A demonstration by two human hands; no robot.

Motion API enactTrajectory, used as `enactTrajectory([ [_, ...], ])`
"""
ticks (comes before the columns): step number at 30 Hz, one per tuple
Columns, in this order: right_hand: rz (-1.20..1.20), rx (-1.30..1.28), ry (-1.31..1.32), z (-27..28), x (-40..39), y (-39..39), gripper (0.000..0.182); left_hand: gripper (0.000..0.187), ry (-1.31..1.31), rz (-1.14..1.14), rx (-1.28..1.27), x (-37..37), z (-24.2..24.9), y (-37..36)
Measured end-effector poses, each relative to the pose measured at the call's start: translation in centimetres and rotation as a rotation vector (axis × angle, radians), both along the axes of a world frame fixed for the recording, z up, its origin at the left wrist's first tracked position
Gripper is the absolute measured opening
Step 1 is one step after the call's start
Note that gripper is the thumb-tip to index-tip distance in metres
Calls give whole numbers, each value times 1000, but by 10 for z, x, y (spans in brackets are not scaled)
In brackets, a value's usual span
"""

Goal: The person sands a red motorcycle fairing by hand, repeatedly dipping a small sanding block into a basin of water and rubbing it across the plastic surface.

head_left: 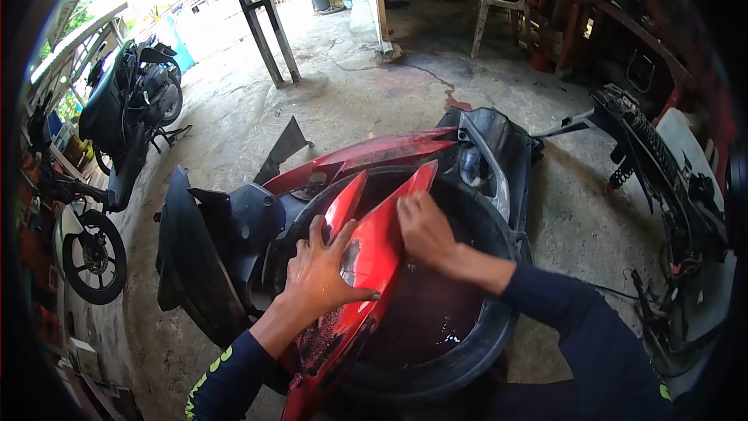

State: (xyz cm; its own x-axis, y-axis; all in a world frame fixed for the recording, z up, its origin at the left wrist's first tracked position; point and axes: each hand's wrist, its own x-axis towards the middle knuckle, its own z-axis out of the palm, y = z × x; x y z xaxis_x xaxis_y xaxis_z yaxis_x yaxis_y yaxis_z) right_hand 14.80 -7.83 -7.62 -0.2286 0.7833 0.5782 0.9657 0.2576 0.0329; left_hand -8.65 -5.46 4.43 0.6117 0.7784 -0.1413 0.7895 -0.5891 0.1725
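A glossy red motorcycle fairing panel (378,242) with two pointed prongs lies tilted across a round black tub (467,370) of dark reddish water. Worn, dark patches show on its lower part. My left hand (323,269) grips the panel, fingers spread over its face and thumb along its near edge. At the panel's right edge, near the longer prong, my right hand (426,230) is closed with the fingers curled against it. Whatever those fingers may hold is hidden.
Behind the tub lie another red panel (374,152) and black plastic body parts (241,214). A partly stripped motorcycle frame (647,164) stands at right, parked motorcycles (128,101) at left. Farther back are a metal post (265,15) and a plastic chair (502,4).
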Motion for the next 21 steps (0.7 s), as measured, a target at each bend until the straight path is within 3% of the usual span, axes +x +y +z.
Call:
enactTrajectory([
  [3, 124, 150, -14, 13, -18, -23, 43, 123, -16, -7, 14, -1, 0, 3],
  [5, 96, -2, 49, 12, 7, -7, 44, 123, -6, -8, 6, 1, 1, 0],
  [6, -4, 80, -20, 9, 21, 14, 40, 124, -11, -18, 7, 1, 3, 0],
  [7, -14, 3, 17, 3, 26, 25, 40, 124, -9, -26, 5, 2, 2, -1],
  [9, 15, -87, 0, 6, -1, -4, 41, 123, -10, -13, 13, 2, 4, 1],
  [11, 134, 73, 98, 9, -25, -34, 39, 123, -38, -26, 37, -2, -4, 0],
  [13, 154, 90, -5, 5, -1, -14, 39, 122, -24, -5, 13, 2, 2, 0],
  [15, 24, 95, -7, 13, 20, 19, 31, 122, -26, -14, 28, 1, 2, 0],
  [17, -36, 6, -13, 9, 8, 11, 35, 121, -41, -17, 60, 2, 4, 2],
  [19, 157, 186, 18, 12, -20, -22, 36, 121, -24, -5, 10, 0, 5, 0],
  [21, 156, 168, 5, 9, -5, -15, 35, 121, -27, -11, 16, 2, 5, -2],
])
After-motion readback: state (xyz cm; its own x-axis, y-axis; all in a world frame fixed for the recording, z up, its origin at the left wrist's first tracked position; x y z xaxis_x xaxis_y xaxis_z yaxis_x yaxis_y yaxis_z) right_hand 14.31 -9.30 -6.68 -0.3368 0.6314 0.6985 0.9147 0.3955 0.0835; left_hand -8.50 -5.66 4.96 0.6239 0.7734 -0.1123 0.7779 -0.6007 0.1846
